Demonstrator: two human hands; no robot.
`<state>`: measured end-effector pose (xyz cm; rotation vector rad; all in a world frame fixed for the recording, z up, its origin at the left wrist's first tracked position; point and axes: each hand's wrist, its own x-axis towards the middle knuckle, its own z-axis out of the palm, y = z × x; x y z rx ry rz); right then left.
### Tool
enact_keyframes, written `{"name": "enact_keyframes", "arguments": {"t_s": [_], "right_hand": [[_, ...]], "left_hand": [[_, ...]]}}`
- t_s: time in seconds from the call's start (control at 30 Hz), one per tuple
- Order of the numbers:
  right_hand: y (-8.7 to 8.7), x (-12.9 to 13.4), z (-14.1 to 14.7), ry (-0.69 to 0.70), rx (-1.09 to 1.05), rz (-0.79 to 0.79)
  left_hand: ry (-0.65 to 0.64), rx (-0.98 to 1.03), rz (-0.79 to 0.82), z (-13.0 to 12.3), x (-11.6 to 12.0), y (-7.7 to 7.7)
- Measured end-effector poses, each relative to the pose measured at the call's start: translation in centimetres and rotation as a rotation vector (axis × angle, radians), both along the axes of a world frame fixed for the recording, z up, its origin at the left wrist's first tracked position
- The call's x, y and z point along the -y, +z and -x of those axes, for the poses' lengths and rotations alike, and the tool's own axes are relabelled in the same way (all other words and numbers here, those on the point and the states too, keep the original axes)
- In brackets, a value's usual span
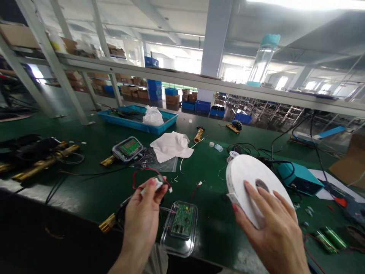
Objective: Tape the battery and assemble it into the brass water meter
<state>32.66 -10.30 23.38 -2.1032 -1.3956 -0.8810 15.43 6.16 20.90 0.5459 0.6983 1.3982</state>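
Observation:
In my left hand (148,205), closed in a pinch, is a small white and dark part with wires (158,182); a red lead loops away from it and a white plug hangs at its side. What exactly it is, I cannot make out. My right hand (268,220) grips a large white reel (242,171), thumb at its lower left edge and fingers across its face near the centre hole. Between the hands, a green circuit board (182,220) sits in a clear plastic case (182,249), with a red lead ending in a white plug (199,183) above it.
A blue tray (134,123) with a white plastic bag stands at the back left. Nearby lie a white cloth (171,146), a cased display (128,148) and brass fittings (47,163). On the right are a teal box (299,177), a glue gun (348,205) and green cells (327,239).

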Motion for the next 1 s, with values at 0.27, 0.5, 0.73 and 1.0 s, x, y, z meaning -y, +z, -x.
{"name": "enact_keyframes", "arguments": {"t_s": [0.27,0.5,0.73,1.0], "right_hand": [[-3.4,-10.3,-7.1,0.275,-0.292,0.47],[-6.9,-19.3,-8.3,0.375,-0.327,0.514],[-6.9,-17.4,-5.7,0.404,-0.463,0.338],[-4.2,-6.9,3.7,0.843,-0.853,0.064]], "left_hand": [[-0.375,-0.248,0.124,1.8,1.2,-0.4],[-0.448,-0.423,0.049,1.5,1.1,-2.4],[-0.446,-0.497,-0.06,1.0,0.7,-2.2],[-0.461,-0.679,-0.222,-0.7,2.5,-2.5]]}}
